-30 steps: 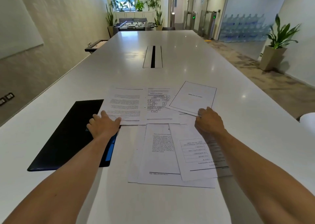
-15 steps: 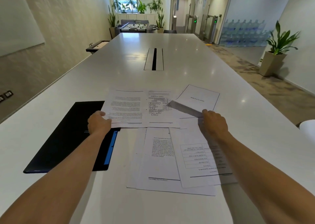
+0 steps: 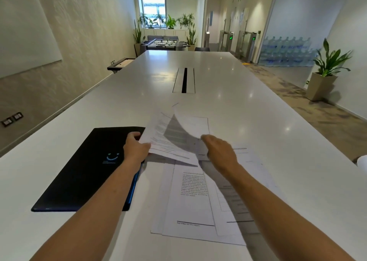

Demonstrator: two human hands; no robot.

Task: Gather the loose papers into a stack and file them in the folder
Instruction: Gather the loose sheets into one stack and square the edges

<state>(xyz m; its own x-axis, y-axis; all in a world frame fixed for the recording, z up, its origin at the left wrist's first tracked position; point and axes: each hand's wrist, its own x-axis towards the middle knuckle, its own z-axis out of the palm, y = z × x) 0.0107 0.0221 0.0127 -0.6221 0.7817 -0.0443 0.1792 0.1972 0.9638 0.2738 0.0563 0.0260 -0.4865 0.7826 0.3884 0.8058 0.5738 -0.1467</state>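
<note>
Both hands lift loose papers off a white counter beside a closed black folder.

Nearest, under and between the forearms, a fanned pile of printed sheets (image 3: 190,205) lies flat on the counter (image 3: 278,141). The left hand (image 3: 136,148) pinches the near left edge of a raised sheet (image 3: 158,135), thumb on top. The right hand (image 3: 217,151), blurred, is closed on a curling sheet (image 3: 195,127) that arches up between the two hands. The black folder (image 3: 89,167) with its blue smile logo lies left of the left hand, partly under its wrist. Beyond both hands, a cable slot (image 3: 184,80) runs along the counter's middle.
</note>
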